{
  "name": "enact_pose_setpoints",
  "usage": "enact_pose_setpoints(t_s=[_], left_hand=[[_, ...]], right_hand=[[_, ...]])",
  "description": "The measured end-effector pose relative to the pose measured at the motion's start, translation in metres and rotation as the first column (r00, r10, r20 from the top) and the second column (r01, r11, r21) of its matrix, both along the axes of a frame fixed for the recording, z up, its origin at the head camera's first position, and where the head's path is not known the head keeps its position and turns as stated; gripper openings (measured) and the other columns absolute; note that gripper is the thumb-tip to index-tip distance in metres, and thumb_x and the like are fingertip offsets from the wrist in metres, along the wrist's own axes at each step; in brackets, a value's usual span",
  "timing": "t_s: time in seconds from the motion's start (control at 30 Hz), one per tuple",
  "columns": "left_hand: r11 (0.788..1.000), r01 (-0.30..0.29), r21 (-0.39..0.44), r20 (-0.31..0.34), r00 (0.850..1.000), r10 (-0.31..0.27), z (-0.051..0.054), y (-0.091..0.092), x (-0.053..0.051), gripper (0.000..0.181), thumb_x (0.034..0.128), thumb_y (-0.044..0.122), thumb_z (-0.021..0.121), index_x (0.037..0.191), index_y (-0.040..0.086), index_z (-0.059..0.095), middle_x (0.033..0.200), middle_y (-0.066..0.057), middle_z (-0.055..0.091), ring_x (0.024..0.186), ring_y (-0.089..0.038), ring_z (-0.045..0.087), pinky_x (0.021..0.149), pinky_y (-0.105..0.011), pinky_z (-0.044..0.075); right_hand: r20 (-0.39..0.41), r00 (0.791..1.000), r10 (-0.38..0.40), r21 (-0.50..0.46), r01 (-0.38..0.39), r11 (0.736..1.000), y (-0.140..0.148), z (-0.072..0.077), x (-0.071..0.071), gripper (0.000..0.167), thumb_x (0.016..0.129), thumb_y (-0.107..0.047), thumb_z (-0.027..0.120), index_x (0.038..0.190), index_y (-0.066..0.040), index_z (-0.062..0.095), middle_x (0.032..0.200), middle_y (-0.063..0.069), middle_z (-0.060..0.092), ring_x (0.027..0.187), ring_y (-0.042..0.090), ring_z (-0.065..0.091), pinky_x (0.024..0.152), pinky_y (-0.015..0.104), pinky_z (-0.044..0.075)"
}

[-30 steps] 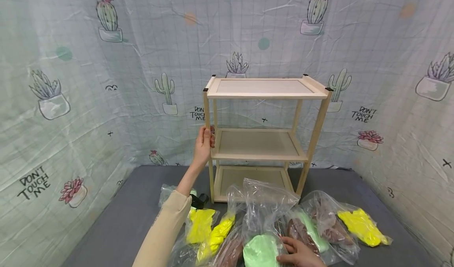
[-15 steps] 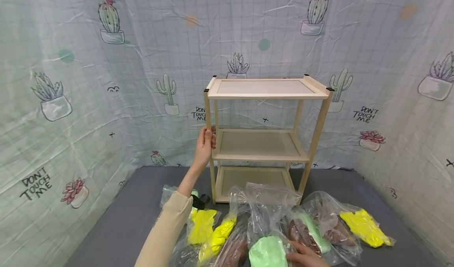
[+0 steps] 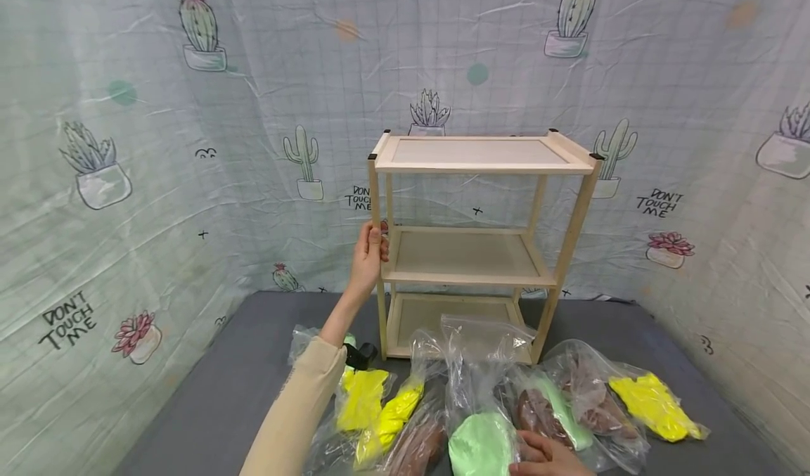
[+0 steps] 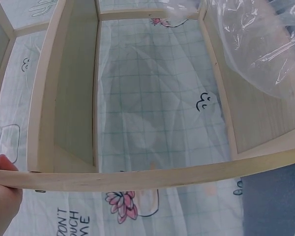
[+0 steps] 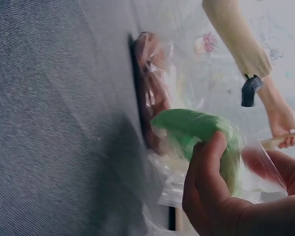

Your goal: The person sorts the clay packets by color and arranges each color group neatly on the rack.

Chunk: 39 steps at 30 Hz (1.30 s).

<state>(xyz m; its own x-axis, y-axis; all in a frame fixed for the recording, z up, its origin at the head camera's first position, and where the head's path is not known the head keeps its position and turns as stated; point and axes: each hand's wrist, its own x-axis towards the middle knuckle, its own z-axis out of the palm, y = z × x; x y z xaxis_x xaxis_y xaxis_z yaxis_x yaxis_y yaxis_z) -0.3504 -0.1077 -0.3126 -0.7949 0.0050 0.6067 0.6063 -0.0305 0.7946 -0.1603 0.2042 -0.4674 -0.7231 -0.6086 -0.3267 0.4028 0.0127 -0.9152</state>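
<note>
Crinkled bag [image 3: 479, 400]; slim wooden post [image 4: 152, 180]

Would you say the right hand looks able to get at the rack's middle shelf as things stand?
Probably yes: the middle shelf is open in front, with the left hand gripping the left post at its side. The right hand holds a bagged green item, though.

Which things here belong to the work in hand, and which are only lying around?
In hand:
wooden rack, gripped by the left hand
green-filled bag, held by the right hand

Apparently lying around:
yellow-filled bags
brown-filled bags
other green-filled bags
</note>
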Motion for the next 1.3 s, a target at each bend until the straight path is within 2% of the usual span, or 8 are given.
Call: enact_pose_setpoints(t_s=[0.1, 0.17, 0.2, 0.27, 0.57, 0.67, 1.0, 1.3], left_hand=[[1.0, 0.013, 0.002, 0.01, 1.0, -0.013, 0.001, 0.0, 0.0, 0.029, 0.0978, 0.024, 0.026, 0.108, 0.002, 0.042, 0.069, -0.002, 0.038, 0.057, -0.007, 0.036, 0.055, -0.018, 0.037], [1.0, 0.027, 0.004, 0.019, 0.999, -0.027, 0.002, 0.0, 0.0, 0.027, 0.0979, 0.021, 0.025, 0.108, 0.003, 0.042, 0.069, -0.002, 0.038, 0.058, -0.007, 0.036, 0.055, -0.02, 0.037], [0.999, 0.033, 0.006, 0.024, 0.999, -0.034, 0.003, 0.0, 0.001, 0.026, 0.098, 0.02, 0.025, 0.108, 0.003, 0.042, 0.07, -0.002, 0.038, 0.058, -0.008, 0.036, 0.055, -0.021, 0.037], [0.999, 0.038, 0.007, 0.029, 0.999, -0.038, 0.005, 0.0, 0.004, 0.025, 0.0982, 0.017, 0.024, 0.108, 0.002, 0.041, 0.069, -0.003, 0.038, 0.058, -0.009, 0.036, 0.055, -0.022, 0.037], [1.0, 0.001, -0.027, 0.012, 1.0, -0.001, 0.015, 0.001, 0.021, 0.025, 0.0985, 0.012, 0.022, 0.107, -0.003, 0.04, 0.069, -0.007, 0.037, 0.058, -0.01, 0.035, 0.056, -0.022, 0.037], [1.0, 0.011, -0.025, 0.007, 1.0, -0.011, 0.015, 0.002, 0.02, 0.025, 0.0985, 0.013, 0.022, 0.107, -0.003, 0.04, 0.069, -0.006, 0.037, 0.058, -0.01, 0.035, 0.056, -0.024, 0.036], [1.0, 0.005, -0.017, 0.015, 1.0, -0.005, 0.016, 0.002, 0.02, 0.025, 0.0986, 0.012, 0.022, 0.107, -0.005, 0.039, 0.068, -0.007, 0.036, 0.057, -0.011, 0.035, 0.055, -0.024, 0.035], [0.999, 0.044, 0.007, 0.018, 0.999, -0.044, 0.004, -0.002, 0.001, 0.024, 0.0985, 0.015, 0.024, 0.106, 0.001, 0.041, 0.069, -0.005, 0.037, 0.057, -0.01, 0.035, 0.054, -0.024, 0.034]], right_hand=[[-0.052, 0.997, -0.051, 0.15, 0.059, 0.987, -0.001, 0.009, 0.001, 0.081, 0.089, -0.023, 0.052, 0.132, 0.021, 0.0, 0.124, 0.045, 0.028, 0.105, 0.029, 0.056, 0.088, 0.042, 0.045], [-0.083, 0.992, -0.092, 0.245, 0.11, 0.963, -0.003, 0.016, 0.001, 0.081, 0.089, -0.026, 0.053, 0.133, 0.02, 0.002, 0.134, 0.044, 0.0, 0.114, 0.044, 0.045, 0.089, 0.046, 0.044], [-0.101, 0.989, -0.105, 0.279, 0.13, 0.952, -0.004, 0.019, 0.001, 0.082, 0.089, -0.027, 0.053, 0.133, 0.019, 0.003, 0.134, 0.044, -0.001, 0.116, 0.047, 0.04, 0.088, 0.046, 0.044], [-0.112, 0.986, -0.123, 0.298, 0.151, 0.943, -0.005, 0.025, 0.001, 0.084, 0.089, -0.029, 0.054, 0.133, 0.019, 0.002, 0.134, 0.043, -0.001, 0.118, 0.048, 0.038, 0.088, 0.045, 0.044], [-0.037, 0.983, -0.179, 0.167, 0.183, 0.969, -0.003, 0.043, 0.005, 0.08, 0.088, -0.02, 0.055, 0.135, 0.018, 0.001, 0.136, 0.041, 0.007, 0.09, 0.024, 0.064, 0.083, 0.037, 0.05], [-0.035, 0.982, -0.186, 0.175, 0.19, 0.966, -0.003, 0.049, 0.006, 0.079, 0.089, -0.021, 0.054, 0.135, 0.018, 0.002, 0.135, 0.04, 0.013, 0.091, 0.021, 0.064, 0.084, 0.036, 0.049], [-0.073, 0.986, -0.147, 0.153, 0.157, 0.976, 0.011, 0.068, 0.011, 0.08, 0.093, -0.027, 0.048, 0.134, 0.018, -0.004, 0.139, 0.039, 0.002, 0.102, 0.011, 0.055, 0.09, 0.039, 0.045], [-0.101, 0.989, -0.104, 0.153, 0.119, 0.981, 0.024, 0.092, 0.022, 0.068, 0.096, -0.024, 0.041, 0.135, 0.017, 0.004, 0.135, 0.033, 0.029, 0.102, 0.017, 0.057, 0.087, 0.039, 0.047]])
